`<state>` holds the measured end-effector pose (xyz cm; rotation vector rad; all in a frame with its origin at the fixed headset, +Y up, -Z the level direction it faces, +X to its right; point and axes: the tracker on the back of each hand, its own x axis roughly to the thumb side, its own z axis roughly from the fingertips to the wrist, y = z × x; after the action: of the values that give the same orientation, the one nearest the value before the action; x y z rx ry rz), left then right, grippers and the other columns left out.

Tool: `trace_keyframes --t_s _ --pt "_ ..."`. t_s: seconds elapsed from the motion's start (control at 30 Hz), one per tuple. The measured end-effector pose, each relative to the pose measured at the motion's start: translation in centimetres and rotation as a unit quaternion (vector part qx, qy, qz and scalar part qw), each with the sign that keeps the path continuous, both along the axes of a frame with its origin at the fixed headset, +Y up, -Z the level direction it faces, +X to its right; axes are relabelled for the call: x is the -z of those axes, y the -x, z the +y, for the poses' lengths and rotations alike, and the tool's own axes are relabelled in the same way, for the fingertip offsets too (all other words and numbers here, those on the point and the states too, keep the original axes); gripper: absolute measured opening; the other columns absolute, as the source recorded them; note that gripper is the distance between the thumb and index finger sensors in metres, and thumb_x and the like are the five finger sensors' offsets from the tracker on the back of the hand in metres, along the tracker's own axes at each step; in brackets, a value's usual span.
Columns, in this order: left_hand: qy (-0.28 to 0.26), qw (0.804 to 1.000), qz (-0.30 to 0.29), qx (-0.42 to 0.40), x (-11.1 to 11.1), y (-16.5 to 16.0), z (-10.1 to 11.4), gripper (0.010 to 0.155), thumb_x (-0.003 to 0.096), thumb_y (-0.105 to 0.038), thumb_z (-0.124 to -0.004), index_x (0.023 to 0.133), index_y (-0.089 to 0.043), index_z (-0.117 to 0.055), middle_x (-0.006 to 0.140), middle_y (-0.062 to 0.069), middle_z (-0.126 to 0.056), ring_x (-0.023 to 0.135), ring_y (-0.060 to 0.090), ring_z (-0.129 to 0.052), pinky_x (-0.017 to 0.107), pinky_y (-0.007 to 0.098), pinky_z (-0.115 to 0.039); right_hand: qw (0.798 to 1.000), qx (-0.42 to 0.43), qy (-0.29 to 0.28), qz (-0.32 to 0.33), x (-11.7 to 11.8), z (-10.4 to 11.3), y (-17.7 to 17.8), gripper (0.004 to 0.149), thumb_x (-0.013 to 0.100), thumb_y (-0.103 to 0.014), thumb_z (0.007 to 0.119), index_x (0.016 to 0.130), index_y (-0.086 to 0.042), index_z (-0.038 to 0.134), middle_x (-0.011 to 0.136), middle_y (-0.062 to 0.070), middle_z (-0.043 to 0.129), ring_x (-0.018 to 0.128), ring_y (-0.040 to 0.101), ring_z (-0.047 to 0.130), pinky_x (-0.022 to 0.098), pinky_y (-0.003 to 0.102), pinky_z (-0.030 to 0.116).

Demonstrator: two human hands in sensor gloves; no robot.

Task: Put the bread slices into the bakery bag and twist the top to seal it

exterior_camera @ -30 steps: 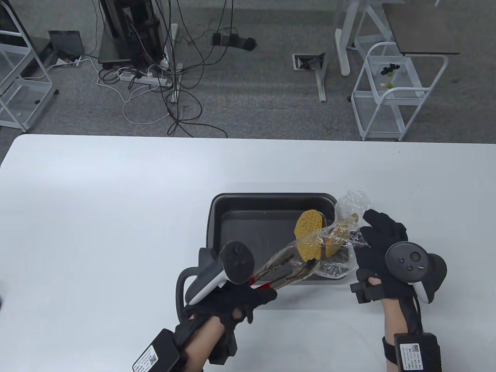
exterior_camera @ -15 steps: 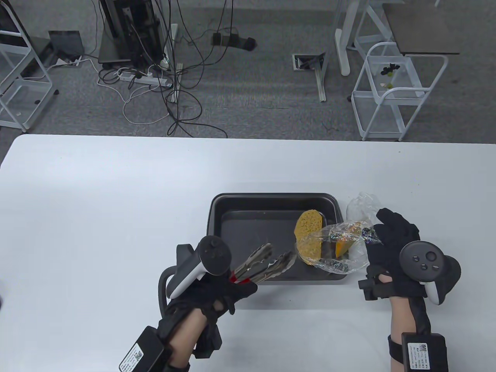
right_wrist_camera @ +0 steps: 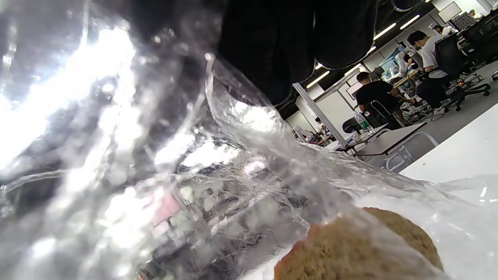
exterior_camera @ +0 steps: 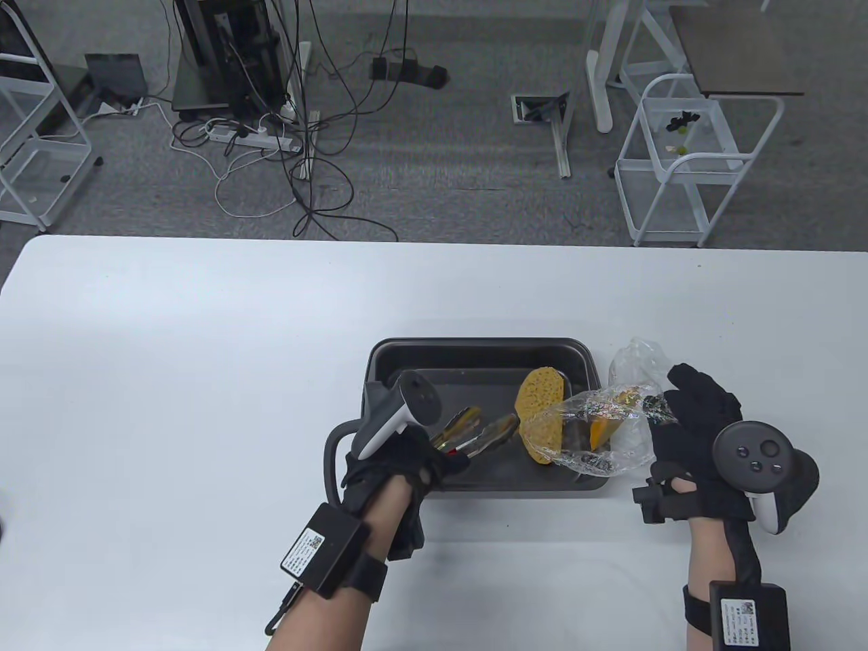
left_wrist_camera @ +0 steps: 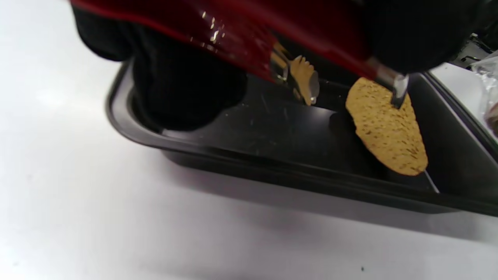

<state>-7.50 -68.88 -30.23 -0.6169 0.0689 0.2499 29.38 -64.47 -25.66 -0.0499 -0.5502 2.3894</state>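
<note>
A black baking tray (exterior_camera: pixel 475 347) holds one yellow bread slice (exterior_camera: pixel 540 388) leaning near its right end. My left hand (exterior_camera: pixel 420 468) grips metal tongs (exterior_camera: pixel 478 430) with red handles; their tips stand apart over the tray floor with nothing between them, just left of that slice. In the left wrist view the tongs (left_wrist_camera: pixel 307 79) hang above the tray (left_wrist_camera: pixel 272 165) beside the slice (left_wrist_camera: pixel 385 128). My right hand (exterior_camera: pixel 692 420) holds a clear bakery bag (exterior_camera: pixel 610 451) at the tray's right end. A slice (exterior_camera: pixel 542 442) sits at the bag's mouth, and an orange-crusted piece (exterior_camera: pixel 600 430) lies deeper. The right wrist view shows plastic (right_wrist_camera: pixel 194 175) over bread (right_wrist_camera: pixel 358 249).
The white table (exterior_camera: pixel 203 380) spreads wide to the left and behind the tray. Beyond its far edge are cables and a white wire cart (exterior_camera: pixel 685 156) on the floor. People sit at desks (right_wrist_camera: pixel 389 97) far off in the right wrist view.
The tongs left a slice in the bag and drew back left, empty. My left hand then swung them up over the tray floor. The right hand and bag drifted slightly right.
</note>
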Motion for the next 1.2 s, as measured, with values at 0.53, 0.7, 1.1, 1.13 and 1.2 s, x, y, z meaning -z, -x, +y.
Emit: trace_keyframes --t_s 0.53,0.7,1.1,1.13,1.2 --pt "0.038 0.999 -0.030 -0.002 2.3 -5.3 -3.0 0.089 0.0385 -0.073 -0.081 0.098 -0.006 -0.079 0.073 0.026 -0.105 0.065 0.027 -0.098 0.066 0.053 -0.079 1.000 0.031 -0.003 0.000 0.1 0.2 -0.9 0.043 0.044 -0.031 0.087 0.060 0.008 0.095 0.098 0.029 0.078 0.090 0.060 0.069 0.065 0.076 0.043" --pt "0.031 0.999 -0.035 0.004 2.4 -6.6 -3.2 0.087 0.0383 -0.072 -0.083 0.097 -0.008 -0.080 0.071 0.025 -0.106 0.065 0.028 -0.098 0.067 0.052 -0.079 0.999 0.037 -0.006 0.002 0.0 0.2 -1.1 0.043 0.044 -0.031 0.087 0.060 0.008 0.095 0.098 0.029 0.078 0.090 0.060 0.069 0.065 0.075 0.043" --pt "-0.024 0.998 -0.048 0.033 1.8 -9.0 -3.6 0.077 0.0374 -0.065 -0.088 0.092 -0.011 -0.087 0.064 0.022 -0.111 0.056 0.028 -0.104 0.066 0.050 -0.081 0.999 0.044 -0.007 0.001 -0.1 0.3 -1.3 0.043 0.044 -0.031 0.087 0.060 0.008 0.095 0.098 0.029 0.078 0.090 0.060 0.069 0.065 0.075 0.043" --pt "-0.026 0.998 -0.047 0.033 1.8 -9.0 -3.6 0.076 0.0374 -0.065 -0.088 0.091 -0.011 -0.087 0.063 0.022 -0.111 0.056 0.028 -0.104 0.066 0.050 -0.081 0.999 0.044 -0.007 0.001 -0.1 0.3 -1.3 0.043 0.044 -0.031 0.087 0.060 0.008 0.095 0.098 0.029 0.078 0.090 0.060 0.069 0.065 0.075 0.043" --pt "-0.028 0.998 -0.046 0.031 1.8 -8.9 -3.6 0.075 0.0376 -0.064 -0.088 0.091 -0.011 -0.088 0.063 0.021 -0.111 0.056 0.027 -0.104 0.066 0.049 -0.081 0.999 0.044 -0.007 0.001 -0.1 0.4 -1.3 0.043 0.044 -0.031 0.087 0.060 0.008 0.095 0.098 0.029 0.078 0.090 0.060 0.069 0.065 0.075 0.043"
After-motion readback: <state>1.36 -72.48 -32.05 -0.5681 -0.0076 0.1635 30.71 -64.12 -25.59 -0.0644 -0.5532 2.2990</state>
